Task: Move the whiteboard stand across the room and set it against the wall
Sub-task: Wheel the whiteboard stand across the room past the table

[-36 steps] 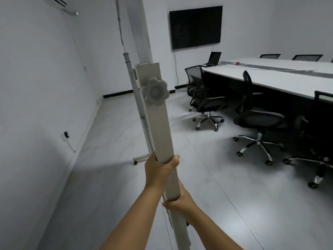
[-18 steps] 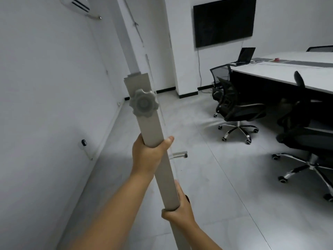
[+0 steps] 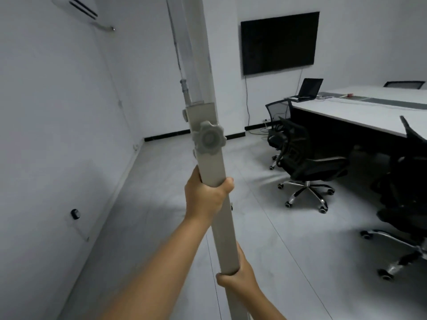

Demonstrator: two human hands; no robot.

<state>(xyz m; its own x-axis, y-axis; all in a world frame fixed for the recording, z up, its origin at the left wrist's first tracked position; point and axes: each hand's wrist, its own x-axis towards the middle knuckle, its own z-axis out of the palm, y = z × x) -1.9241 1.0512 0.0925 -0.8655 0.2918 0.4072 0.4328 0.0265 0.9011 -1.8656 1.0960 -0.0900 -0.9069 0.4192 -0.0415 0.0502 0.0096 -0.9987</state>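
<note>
The whiteboard stand [image 3: 213, 167] is a pale grey upright post that fills the centre of the head view, with a round lobed knob [image 3: 209, 140] on its sleeve and a thinner tube rising out of frame. My left hand [image 3: 205, 197] grips the post just below the knob. Lower down, my right hand [image 3: 238, 277] wraps around the post. A second, thinner upright of the stand [image 3: 184, 91] shows just behind. The stand's feet are hidden. The white wall [image 3: 46, 135] runs along the left.
A black office chair [image 3: 307, 167] and another one [image 3: 406, 209] stand at the right beside a long white table [image 3: 360, 112] with an open laptop [image 3: 308, 88]. A dark screen [image 3: 279, 42] hangs on the far wall. Grey floor [image 3: 161, 204] lies ahead.
The view has swung and the stand sits more upright and centred. My left hand has stayed below the knob, my right hand lower; the small foot seen beside the post is hidden now.
</note>
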